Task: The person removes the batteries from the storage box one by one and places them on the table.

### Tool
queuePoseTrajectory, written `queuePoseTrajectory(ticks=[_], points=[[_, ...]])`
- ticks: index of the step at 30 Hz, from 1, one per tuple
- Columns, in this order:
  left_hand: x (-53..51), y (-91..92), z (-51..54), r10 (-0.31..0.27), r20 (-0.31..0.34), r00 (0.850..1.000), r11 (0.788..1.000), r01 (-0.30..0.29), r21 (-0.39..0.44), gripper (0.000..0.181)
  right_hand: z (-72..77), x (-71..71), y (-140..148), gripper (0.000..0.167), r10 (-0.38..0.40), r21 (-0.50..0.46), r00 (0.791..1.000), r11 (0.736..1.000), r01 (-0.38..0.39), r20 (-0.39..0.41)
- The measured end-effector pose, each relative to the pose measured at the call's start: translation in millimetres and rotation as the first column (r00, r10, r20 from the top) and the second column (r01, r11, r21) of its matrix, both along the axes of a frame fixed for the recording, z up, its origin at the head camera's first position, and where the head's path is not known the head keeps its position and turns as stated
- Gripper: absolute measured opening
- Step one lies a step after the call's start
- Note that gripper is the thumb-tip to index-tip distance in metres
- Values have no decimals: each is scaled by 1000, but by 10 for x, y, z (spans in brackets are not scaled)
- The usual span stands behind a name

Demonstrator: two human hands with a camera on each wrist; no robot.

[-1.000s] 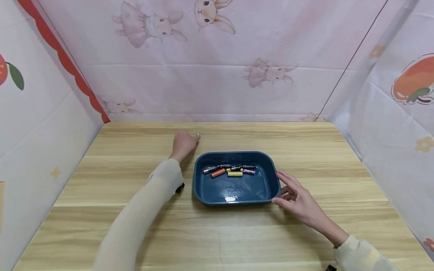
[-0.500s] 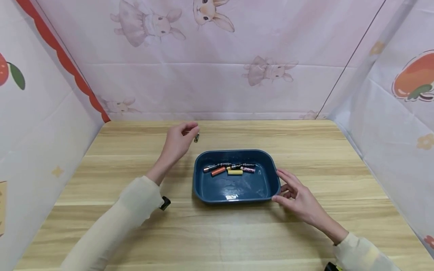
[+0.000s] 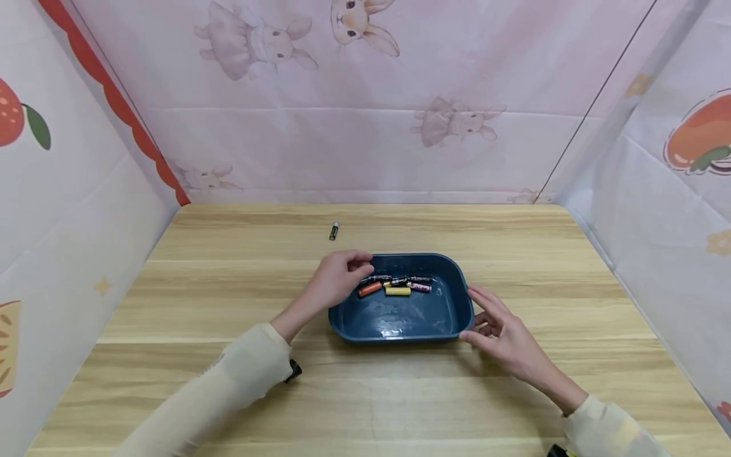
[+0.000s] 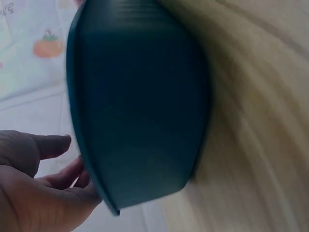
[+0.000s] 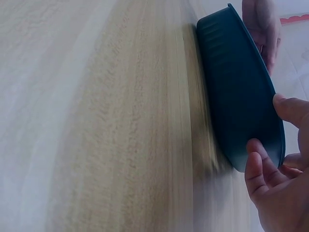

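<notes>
A dark blue plastic tub [image 3: 400, 324] stands mid-table with several small batteries inside, among them a yellow battery [image 3: 398, 291] and an orange battery [image 3: 370, 289]. My left hand [image 3: 337, 279] is over the tub's left end, thumb and fingers bent toward each other. In the left wrist view the same hand [image 4: 53, 193] is beside the rim, some fingertips hidden, so whether it pinches anything is unclear. My right hand [image 3: 508, 343] holds the tub's right end, thumb at the near corner and fingers along the wall. Behind the tub lies a black battery [image 3: 334, 231].
The wooden table [image 3: 491, 412] runs back to a pink rabbit-print curtain [image 3: 354, 152]. White printed curtains stand along both sides. A dark wrist device [image 3: 294, 370] shows by the left sleeve.
My left hand has come from the back of the table, near the black battery, forward and right over the tub. The black battery stays behind. My right hand keeps its place on the tub.
</notes>
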State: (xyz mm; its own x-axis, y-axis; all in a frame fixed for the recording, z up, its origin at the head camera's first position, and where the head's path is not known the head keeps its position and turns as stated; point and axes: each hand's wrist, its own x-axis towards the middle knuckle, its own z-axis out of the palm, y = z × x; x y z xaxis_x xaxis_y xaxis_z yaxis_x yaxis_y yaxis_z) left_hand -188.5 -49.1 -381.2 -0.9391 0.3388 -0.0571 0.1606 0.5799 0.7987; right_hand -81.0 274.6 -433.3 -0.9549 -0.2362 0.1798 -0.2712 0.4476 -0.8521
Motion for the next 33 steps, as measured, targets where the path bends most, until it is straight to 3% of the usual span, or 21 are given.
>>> queuePoseTrajectory(ticks=[7, 21, 33], points=[[31, 116, -63, -17, 6, 1000, 999, 17, -50, 34, -13, 0, -1, 75, 4, -24, 1000, 1000, -4, -2], [-22, 235, -140, -55, -4, 998, 977, 53, -206, 32, -50, 12, -10, 72, -8, -43, 1000, 999, 7, -16], [-29, 300, -253, -71, -51, 996, 925, 47, -377, 15, -51, 13, -28, 72, -10, -40, 1000, 999, 9, -19]])
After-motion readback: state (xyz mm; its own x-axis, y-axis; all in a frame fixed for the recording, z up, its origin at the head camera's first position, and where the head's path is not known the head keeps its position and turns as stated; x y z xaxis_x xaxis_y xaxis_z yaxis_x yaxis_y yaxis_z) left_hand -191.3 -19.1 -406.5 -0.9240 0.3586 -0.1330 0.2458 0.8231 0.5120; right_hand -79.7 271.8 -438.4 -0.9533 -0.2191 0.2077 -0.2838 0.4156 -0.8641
